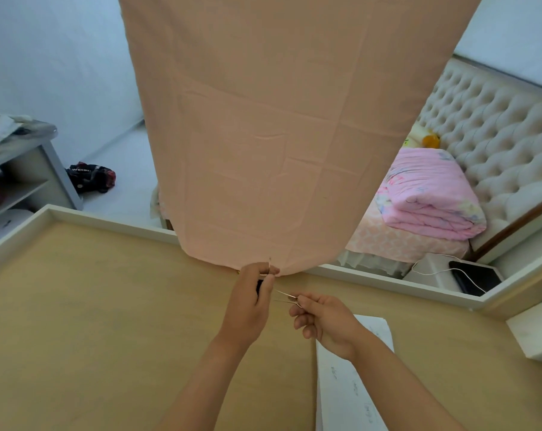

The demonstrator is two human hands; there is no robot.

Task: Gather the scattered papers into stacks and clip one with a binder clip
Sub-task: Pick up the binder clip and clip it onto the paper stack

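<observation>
A large pink sheet of paper (279, 119), creased from folding, stands upright and fills the upper middle of the view. Its lower edge meets the wooden table (92, 321) near the far rim. My left hand (251, 303) grips that lower edge together with a black binder clip (258, 287); one wire handle of the clip sticks up above my fingers. My right hand (322, 321) pinches the clip's other wire handle (287, 297), which points toward it. A stack of white papers (347, 387) with faint writing lies flat under my right forearm.
The table has a raised white rim (108, 223). A white box (534, 334) sits at the right edge. Beyond the table are a bed with a folded pink quilt (428, 197), a dark tablet with a white cable (475, 278), a grey shelf (24, 169) and a black bag (91, 177).
</observation>
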